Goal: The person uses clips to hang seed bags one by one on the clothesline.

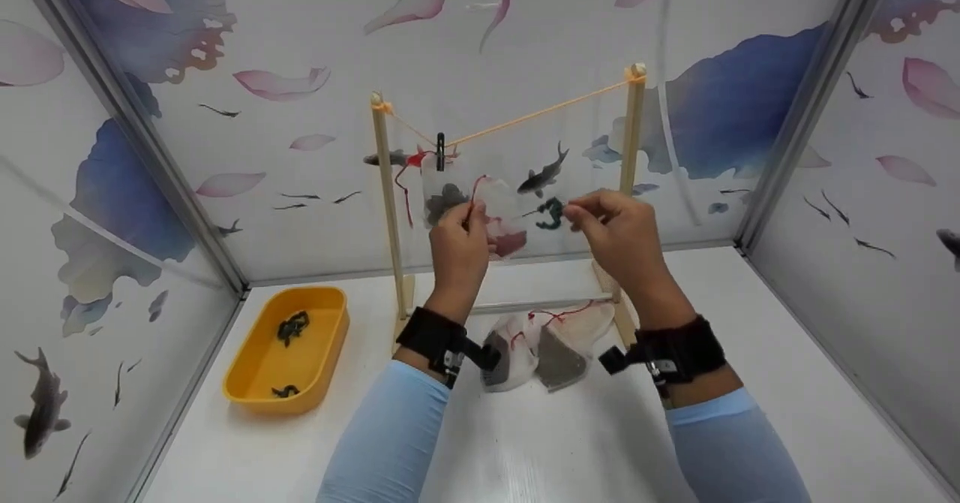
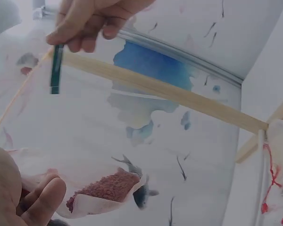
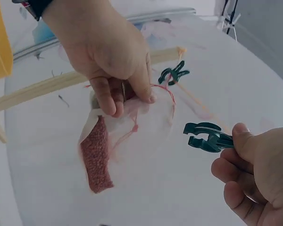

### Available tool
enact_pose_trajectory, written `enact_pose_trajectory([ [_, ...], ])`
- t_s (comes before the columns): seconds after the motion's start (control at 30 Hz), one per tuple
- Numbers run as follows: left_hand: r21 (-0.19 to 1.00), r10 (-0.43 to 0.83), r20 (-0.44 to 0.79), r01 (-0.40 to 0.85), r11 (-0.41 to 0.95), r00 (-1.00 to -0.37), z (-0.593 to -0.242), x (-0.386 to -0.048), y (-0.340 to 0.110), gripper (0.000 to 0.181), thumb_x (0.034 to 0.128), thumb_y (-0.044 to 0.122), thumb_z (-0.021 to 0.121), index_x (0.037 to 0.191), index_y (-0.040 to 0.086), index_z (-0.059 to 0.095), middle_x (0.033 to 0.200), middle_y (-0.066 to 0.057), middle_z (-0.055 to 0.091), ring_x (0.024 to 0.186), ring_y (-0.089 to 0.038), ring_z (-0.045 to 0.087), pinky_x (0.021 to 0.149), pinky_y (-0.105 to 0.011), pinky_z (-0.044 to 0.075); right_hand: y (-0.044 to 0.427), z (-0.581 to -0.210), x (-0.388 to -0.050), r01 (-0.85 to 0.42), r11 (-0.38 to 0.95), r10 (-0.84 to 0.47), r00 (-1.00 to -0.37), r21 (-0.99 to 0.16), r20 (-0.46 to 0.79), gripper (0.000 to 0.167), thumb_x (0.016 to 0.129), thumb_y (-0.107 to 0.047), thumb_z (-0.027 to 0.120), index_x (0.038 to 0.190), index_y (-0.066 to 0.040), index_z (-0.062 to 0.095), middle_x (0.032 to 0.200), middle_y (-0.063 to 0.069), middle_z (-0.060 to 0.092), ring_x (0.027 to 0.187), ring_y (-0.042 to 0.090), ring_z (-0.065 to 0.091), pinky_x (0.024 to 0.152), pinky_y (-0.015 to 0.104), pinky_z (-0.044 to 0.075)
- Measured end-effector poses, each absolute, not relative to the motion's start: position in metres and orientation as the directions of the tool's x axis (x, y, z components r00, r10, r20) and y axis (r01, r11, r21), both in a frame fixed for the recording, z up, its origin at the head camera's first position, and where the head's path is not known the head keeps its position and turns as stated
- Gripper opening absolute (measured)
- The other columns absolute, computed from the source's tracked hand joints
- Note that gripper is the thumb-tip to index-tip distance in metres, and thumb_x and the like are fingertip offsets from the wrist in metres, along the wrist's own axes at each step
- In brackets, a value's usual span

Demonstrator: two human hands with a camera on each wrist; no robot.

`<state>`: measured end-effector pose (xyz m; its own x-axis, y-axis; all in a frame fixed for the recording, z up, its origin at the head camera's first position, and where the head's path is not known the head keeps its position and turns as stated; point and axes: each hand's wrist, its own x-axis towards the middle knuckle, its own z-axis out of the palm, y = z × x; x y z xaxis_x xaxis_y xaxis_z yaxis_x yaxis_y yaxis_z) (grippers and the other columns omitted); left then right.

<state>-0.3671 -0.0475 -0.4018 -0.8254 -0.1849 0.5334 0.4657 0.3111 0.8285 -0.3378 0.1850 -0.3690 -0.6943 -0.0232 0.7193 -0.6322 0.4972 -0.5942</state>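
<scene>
Centrally, the left hand (image 1: 459, 255) pinches a red-granule pouch (image 1: 508, 239) by its top; nearby, the right hand (image 1: 621, 236) pinches a green clip (image 3: 208, 137), jaws parted. Beyond, another clip (image 1: 440, 152) fastens a grey-filled pouch (image 1: 447, 197) to an orange cord (image 1: 540, 118). Two pouches (image 1: 562, 364) lie toward the rear edge of the bench (image 1: 525, 450); clips (image 1: 292, 329) occupy a yellow tray (image 1: 259, 364) near its left edge.

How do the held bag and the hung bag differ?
Contents: the held bag has reddish grains; the hung bag has dark filling.
Support: the left hand grips the held bag; a clip fastens the hung bag to the line.
Both are pale, see-through, with red cords.
</scene>
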Motion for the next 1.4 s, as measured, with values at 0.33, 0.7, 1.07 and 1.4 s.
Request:
enact_pose_trajectory([
  [0.33, 0.819, -0.263, 0.536, 0.418, 0.393, -0.802, -0.368, -0.376, -0.037, 0.033, 0.121, 0.023, 0.057, 0.121, -0.002, 0.08, 0.106, -0.016, 0.074, 0.089, -0.025, 0.082, 0.085, -0.037, 0.068, 0.137, -0.258, -0.376, -0.649, 0.64, -0.141, -0.626, -0.412, 0.767, 0.025, 0.113, -0.025, 0.074, 0.117, -0.003, 0.085, 0.105, 0.013, 0.084, 0.088, 0.025, 0.08, 0.079, 0.026, 0.057],
  [0.7, 0.821, -0.293, 0.513, 0.361, 0.443, -0.807, -0.356, -0.388, -0.031, 0.033, 0.121, 0.019, 0.056, 0.126, -0.004, 0.079, 0.116, -0.019, 0.079, 0.111, -0.033, 0.077, 0.101, -0.048, 0.062, 0.118, -0.235, -0.419, -0.545, 0.657, -0.21, -0.796, -0.521, 0.568, 0.022, 0.115, -0.018, 0.069, 0.122, -0.002, 0.083, 0.112, 0.016, 0.083, 0.097, 0.024, 0.079, 0.084, 0.033, 0.061],
  [1.07, 0.819, -0.273, 0.518, 0.379, 0.43, -0.811, -0.354, -0.389, -0.029, 0.031, 0.1205, 0.02, 0.057, 0.121, 0.0, 0.08, 0.109, -0.016, 0.078, 0.104, -0.03, 0.076, 0.096, -0.046, 0.062, 0.115, -0.246, -0.42, -0.535, 0.643, -0.254, -0.824, -0.549, 0.506, 0.023, 0.115, -0.018, 0.068, 0.123, -0.003, 0.083, 0.112, 0.016, 0.083, 0.096, 0.026, 0.078, 0.08, 0.032, 0.057],
  [1.4, 0.794, -0.254, 0.551, 0.404, 0.455, -0.795, -0.36, -0.384, -0.031, 0.031, 0.1211, 0.023, 0.057, 0.121, 0.001, 0.079, 0.109, -0.016, 0.075, 0.1, -0.029, 0.076, 0.092, -0.047, 0.06, 0.119, -0.254, -0.412, -0.502, 0.659, -0.329, -0.862, -0.56, 0.386, 0.042, 0.116, -0.019, 0.069, 0.154, -0.004, 0.068, 0.126, 0.016, 0.08, 0.112, 0.027, 0.077, 0.098, 0.044, 0.064],
])
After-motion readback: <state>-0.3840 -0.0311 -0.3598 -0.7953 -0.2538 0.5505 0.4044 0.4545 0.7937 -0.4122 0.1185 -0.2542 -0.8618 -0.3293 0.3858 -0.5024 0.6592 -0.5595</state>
